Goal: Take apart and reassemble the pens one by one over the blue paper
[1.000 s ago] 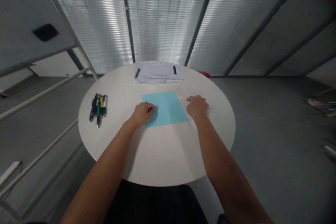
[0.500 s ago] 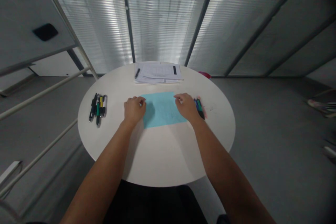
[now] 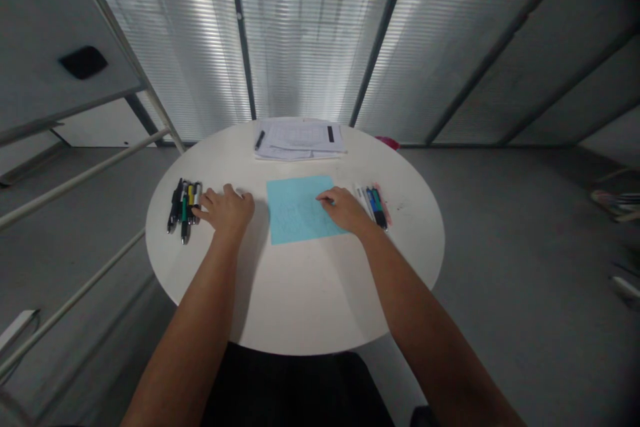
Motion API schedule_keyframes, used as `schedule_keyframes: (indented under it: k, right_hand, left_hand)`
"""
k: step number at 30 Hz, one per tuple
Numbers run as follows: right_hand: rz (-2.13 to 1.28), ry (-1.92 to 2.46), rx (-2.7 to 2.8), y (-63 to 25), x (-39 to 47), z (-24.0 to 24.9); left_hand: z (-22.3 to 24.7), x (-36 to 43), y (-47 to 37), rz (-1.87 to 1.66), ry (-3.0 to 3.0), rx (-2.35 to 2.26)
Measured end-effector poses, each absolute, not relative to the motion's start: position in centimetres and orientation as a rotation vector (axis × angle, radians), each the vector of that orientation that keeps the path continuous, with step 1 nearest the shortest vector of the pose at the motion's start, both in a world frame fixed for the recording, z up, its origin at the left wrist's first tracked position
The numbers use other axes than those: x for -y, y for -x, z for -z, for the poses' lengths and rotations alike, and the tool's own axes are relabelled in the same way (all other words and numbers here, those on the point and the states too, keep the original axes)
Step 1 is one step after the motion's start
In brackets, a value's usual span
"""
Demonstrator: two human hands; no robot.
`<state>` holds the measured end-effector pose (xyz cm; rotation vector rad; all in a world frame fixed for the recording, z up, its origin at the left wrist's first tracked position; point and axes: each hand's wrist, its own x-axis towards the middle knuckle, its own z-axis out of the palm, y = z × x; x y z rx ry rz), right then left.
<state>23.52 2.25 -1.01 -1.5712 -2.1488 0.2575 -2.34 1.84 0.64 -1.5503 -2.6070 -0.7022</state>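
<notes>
A light blue sheet (image 3: 295,213) lies on the round white table (image 3: 310,307). My left hand (image 3: 225,210) is left of the sheet with its fingers spread, the fingertips close beside a bunch of pens (image 3: 185,207). Nothing shows in it. Over the right part of the sheet is my right hand (image 3: 343,208), its thumb and fingers brought together; whatever may be between them is too small to make out. Just right of that hand lie more pens (image 3: 377,207), blue, green and white, partly beside its wrist.
A stack of white papers (image 3: 297,140) with a dark pen (image 3: 260,140) on it lies at the table's far edge. White rails (image 3: 85,165) run along the left. Blinds hang behind the table.
My left hand has moved left, away from the sheet towards the pens, and its fingers have spread. My right hand has shifted left over the sheet, uncovering white pens.
</notes>
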Motion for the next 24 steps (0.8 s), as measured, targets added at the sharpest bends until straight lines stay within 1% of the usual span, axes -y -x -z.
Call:
schedule_keyframes:
  k: [7, 13, 16, 20, 24]
  right_hand:
    - [-0.274, 1.573, 2.151, -23.55, -2.20, 0.98]
    - [-0.256, 1.556, 2.158, -23.58, -2.19, 1.09]
    - [-0.243, 1.534, 2.155, -23.61, -2.22, 1.21]
    - [-0.246, 1.535, 2.155, -23.73, -2.45, 1.42]
    - [-0.244, 1.525, 2.160, -23.82, -2.62, 1.50]
  left_hand:
    - [-0.72, -1.83, 2.65, 0.580, 1.663, 2.685]
    - [-0.92, -1.89, 2.54, 0.680, 1.577, 2.648]
    - [-0.93, -1.90, 2.54, 0.659, 1.591, 2.711]
    - [-0.68, -1.96, 2.59, 0.638, 1.601, 2.655]
    - [-0.29, -2.15, 2.91, 0.733, 1.562, 2.594]
